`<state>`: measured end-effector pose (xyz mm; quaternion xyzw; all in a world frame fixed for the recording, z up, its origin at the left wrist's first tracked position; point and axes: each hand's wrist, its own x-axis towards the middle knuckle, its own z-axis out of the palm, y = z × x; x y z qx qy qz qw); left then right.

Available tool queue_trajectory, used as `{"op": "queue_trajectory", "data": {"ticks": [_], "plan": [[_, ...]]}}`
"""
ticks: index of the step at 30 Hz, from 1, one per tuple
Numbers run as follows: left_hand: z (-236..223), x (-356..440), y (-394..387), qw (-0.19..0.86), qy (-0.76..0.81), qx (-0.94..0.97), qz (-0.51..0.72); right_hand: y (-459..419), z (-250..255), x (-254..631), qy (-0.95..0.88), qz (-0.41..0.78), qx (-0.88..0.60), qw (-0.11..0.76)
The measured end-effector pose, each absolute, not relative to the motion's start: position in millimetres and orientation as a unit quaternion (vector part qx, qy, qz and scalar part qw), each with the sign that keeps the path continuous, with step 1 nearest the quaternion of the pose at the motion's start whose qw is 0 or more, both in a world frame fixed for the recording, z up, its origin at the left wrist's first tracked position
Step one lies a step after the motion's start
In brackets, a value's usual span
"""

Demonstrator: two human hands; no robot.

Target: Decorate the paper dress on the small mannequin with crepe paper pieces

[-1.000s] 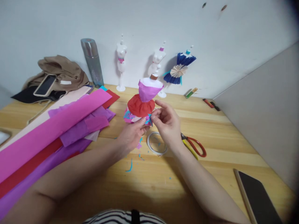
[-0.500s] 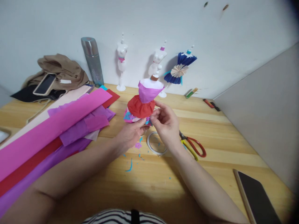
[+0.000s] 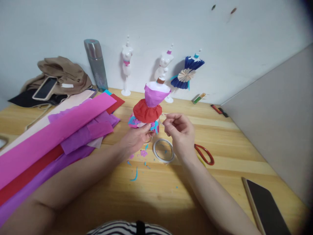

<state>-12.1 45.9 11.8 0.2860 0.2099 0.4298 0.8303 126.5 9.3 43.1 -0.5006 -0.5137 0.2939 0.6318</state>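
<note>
A small mannequin wearing a paper dress (image 3: 148, 110) stands tilted over the middle of the table. Its top is purple, its gathered tier red, and the hem below is pink with blue and purple cut-out shapes. My left hand (image 3: 139, 138) grips the dress at this lower hem, thumb in front. Just right of the hem is my right hand (image 3: 179, 129), apart from the dress, with thumb and fingertips pinched together. Whatever lies between those fingertips is too small to make out. Below the hands are a roll of tape (image 3: 154, 153) and a purple paper flower (image 3: 143, 153).
Scissors with red handles (image 3: 205, 155) lie right of my right hand. Crepe paper sheets (image 3: 73, 130) cover the left side. At the back stand a steel flask (image 3: 96, 65), a bare mannequin (image 3: 127, 58) and one in a blue dress (image 3: 188, 73). A tablet (image 3: 266, 205) lies front right.
My right hand has drawn back from the hem to the right, its fingers still pinched. My left hand keeps its hold on the dress. The view has shifted slightly.
</note>
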Motion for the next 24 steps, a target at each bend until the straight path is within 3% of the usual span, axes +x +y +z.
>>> {"op": "queue_trajectory", "data": {"ticks": [5, 24], "plan": [[12, -13, 46, 0.828, 0.191, 0.302, 0.433, 10, 41, 123, -0.548, 0.331, -0.513, 0.571], [9, -14, 47, 0.837, 0.153, 0.317, 0.419, 6, 34, 118, -0.575, 0.280, -0.536, 0.552]]}}
